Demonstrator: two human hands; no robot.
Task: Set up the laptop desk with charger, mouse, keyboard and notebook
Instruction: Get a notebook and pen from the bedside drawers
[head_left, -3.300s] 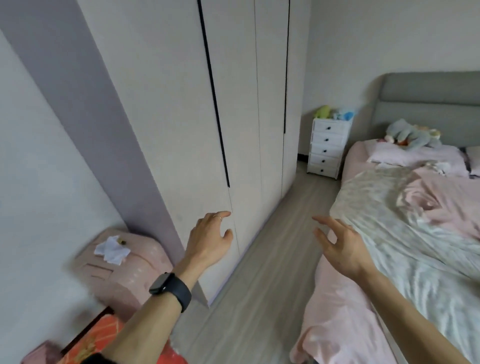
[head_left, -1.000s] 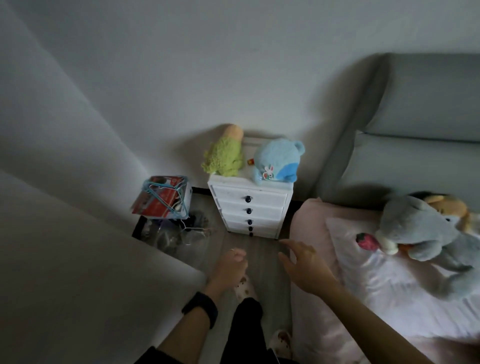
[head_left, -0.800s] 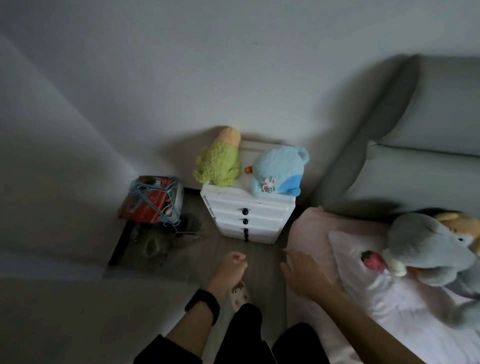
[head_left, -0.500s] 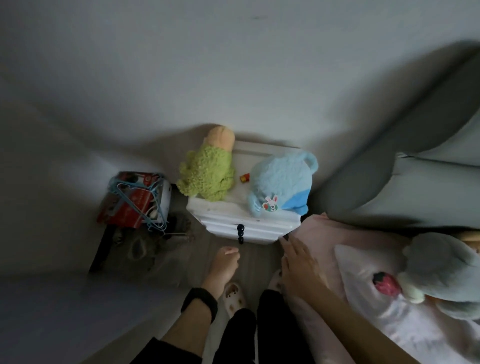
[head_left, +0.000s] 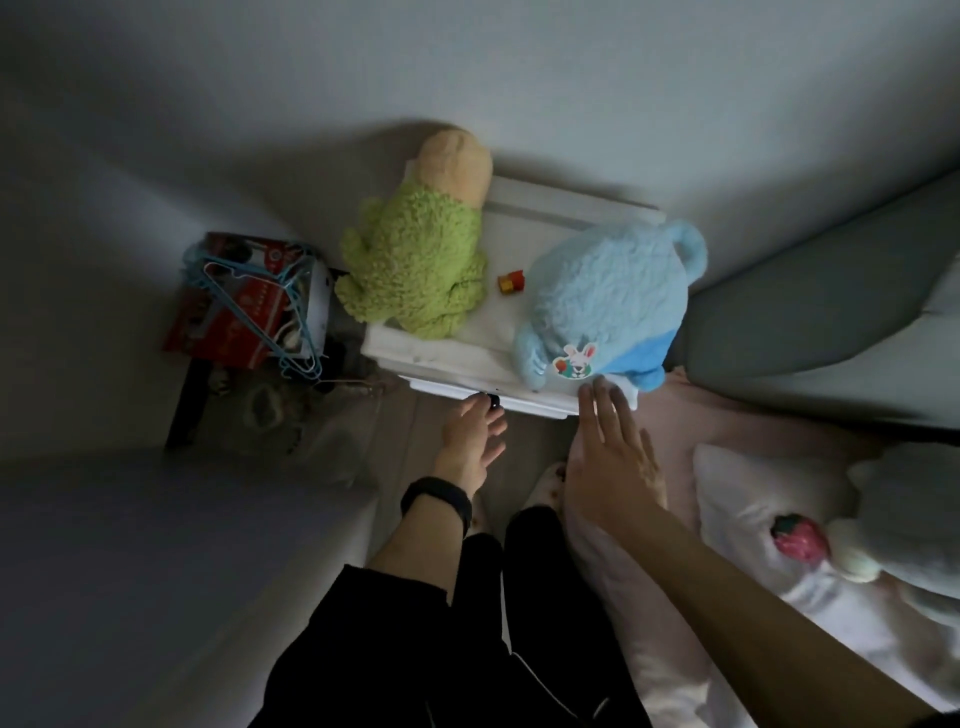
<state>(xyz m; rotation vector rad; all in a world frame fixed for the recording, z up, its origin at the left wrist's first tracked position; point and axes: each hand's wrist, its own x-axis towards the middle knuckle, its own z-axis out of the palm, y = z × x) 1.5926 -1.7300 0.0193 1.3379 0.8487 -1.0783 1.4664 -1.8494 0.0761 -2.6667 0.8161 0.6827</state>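
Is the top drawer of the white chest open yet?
Looks shut: the drawer front sits close under the chest top, no inside showing. Left hand reaches its dark knob.

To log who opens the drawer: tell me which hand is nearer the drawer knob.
Left. The left hand has its fingertips at the dark drawer knob. The right hand is off to the knob's right, straight fingers below the blue plush toy.

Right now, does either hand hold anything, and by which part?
The left hand has its fingertips at the dark knob on the white drawer chest; a real grip cannot be told. The right hand is flat and holds nothing.
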